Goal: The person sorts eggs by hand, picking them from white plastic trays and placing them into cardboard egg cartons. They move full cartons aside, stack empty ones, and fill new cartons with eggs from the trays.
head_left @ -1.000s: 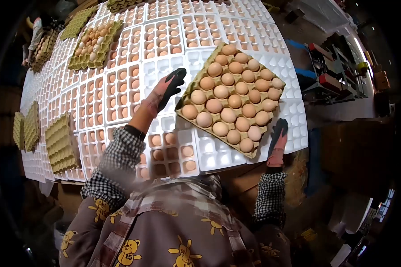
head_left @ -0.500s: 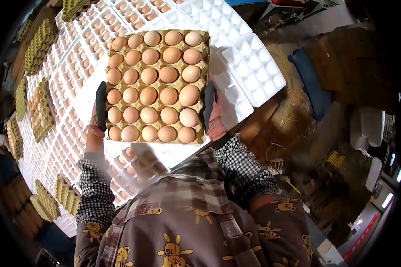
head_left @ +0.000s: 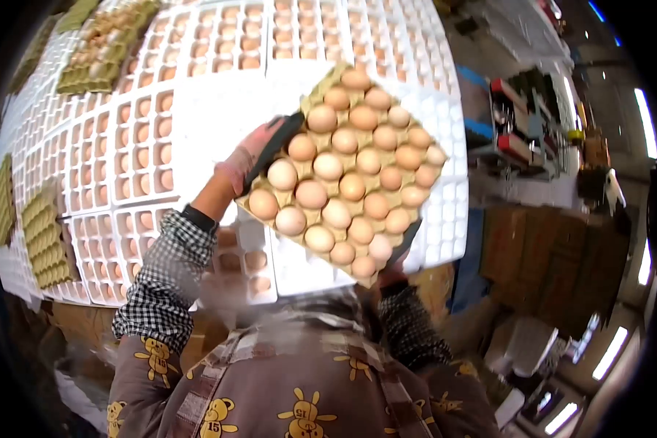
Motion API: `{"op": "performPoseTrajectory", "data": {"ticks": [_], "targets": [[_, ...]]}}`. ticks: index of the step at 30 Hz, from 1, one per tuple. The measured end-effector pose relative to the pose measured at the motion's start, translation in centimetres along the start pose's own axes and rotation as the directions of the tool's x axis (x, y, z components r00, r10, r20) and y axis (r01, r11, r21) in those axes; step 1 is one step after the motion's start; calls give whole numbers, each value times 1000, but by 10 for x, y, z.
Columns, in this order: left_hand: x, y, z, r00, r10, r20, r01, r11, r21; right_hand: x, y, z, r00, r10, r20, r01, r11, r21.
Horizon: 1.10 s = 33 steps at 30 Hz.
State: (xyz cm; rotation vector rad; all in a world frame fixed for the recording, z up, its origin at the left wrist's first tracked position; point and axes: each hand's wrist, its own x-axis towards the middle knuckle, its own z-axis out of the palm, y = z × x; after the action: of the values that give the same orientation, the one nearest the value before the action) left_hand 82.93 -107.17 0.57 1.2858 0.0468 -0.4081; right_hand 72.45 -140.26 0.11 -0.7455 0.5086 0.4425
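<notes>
A yellow pulp tray full of brown eggs (head_left: 352, 185) is held up over the white foam trays, turned diagonally. My left hand (head_left: 259, 153), in a pink and dark glove, grips its upper left edge. At the lower right edge my right hand (head_left: 401, 255) holds on too, mostly hidden behind the tray. Beneath lie a white surface without eggs (head_left: 212, 109) and an empty white foam tray (head_left: 445, 208). Eggs sit in the foam tray (head_left: 241, 266) near my body.
Foam trays filled with eggs (head_left: 230, 33) cover the left and far parts of the table. A pulp tray of eggs (head_left: 109, 44) and empty pulp trays (head_left: 45, 233) rest on them at the left. Brown cartons (head_left: 555, 255) and machinery (head_left: 522, 124) stand at the right.
The view has swung to the right. The held egg tray has moved right in the view and gone from nearly square-on to diagonal, with both hands still on it.
</notes>
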Motion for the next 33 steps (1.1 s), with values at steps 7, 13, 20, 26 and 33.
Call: {"op": "performPoseTrajectory", "data": {"ticks": [7, 13, 20, 26, 33], "targets": [[5, 27, 13, 988, -142, -63, 138, 988, -66, 7, -21, -10, 992, 20, 123, -3, 991, -137], [-48, 45, 79, 911, 12, -413, 89, 970, 224, 16, -112, -30, 953, 118, 280, -94, 991, -98], [-35, -19, 153, 841, -75, -535, -97, 953, -286, 58, -170, -41, 916, 151, 372, -93, 981, -170], [-54, -16, 190, 535, 624, -570, 289, 498, 817, 71, -166, -62, 971, 18, 239, 95, 887, -451], [-70, 13, 252, 952, 281, -118, 141, -65, 988, 78, -170, -69, 922, 206, 328, -214, 977, -13]]}}
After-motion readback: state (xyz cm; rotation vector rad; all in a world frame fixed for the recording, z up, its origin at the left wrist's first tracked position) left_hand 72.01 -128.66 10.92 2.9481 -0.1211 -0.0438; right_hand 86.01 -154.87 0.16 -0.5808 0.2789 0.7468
